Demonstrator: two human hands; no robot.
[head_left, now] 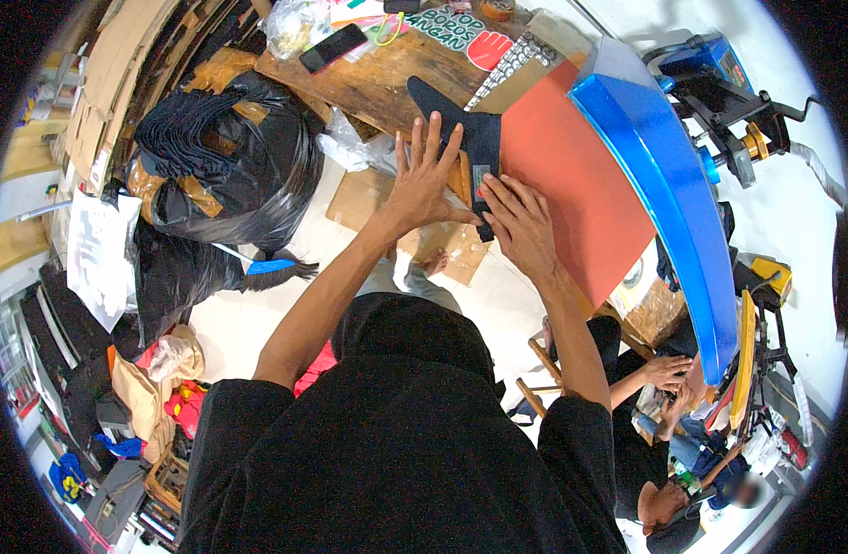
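A dark fabric piece [479, 134] with a small label lies at the left edge of a red-orange flat board [581, 175], partly over the wooden bench [359, 74]. My left hand [416, 185] has its fingers spread just left of the fabric, thumb reaching toward its lower part. My right hand [518, 222] rests with extended, slightly bent fingers on the lower part of the fabric, over the label area; what is under the fingertips is hidden.
A blue press-like frame [664, 166] stands right, black-wrapped bundles [230, 175] left, above a broom [274, 267]. A phone [331, 48] lies on the bench. Cardboard [350, 198] covers part of the floor. Another person's hands [668, 371] work at lower right.
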